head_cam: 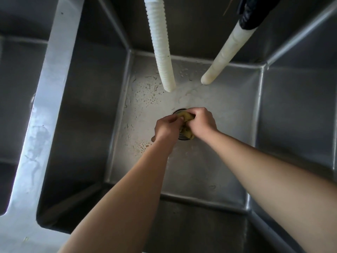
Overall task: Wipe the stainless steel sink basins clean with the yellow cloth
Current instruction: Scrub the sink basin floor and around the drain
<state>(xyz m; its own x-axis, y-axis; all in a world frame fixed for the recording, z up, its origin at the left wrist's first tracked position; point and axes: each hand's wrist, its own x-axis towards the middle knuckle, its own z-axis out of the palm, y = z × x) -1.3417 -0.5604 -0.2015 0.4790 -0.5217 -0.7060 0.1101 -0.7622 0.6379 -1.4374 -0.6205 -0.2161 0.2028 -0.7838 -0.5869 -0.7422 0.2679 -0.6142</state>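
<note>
1. Left hand point(166, 129) curls its fingers round one end of the cloth point(186, 125), over the drain point(179, 111) in the basin point(228, 114).
2. Cloth looks soft, limp, probably wet; best gripped bunched.
3. Right hand point(201, 122) clenches the other end.

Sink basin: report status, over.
Left hand and right hand both grip yellow cloth, bunched over drain. Two white hoses hang behind, clear of hands.

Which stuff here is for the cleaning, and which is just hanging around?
For the job: yellow cloth, held by left hand and right hand; sink basin; drain.
Just there: ribbed white hose; smooth white hose; black bag.
</note>
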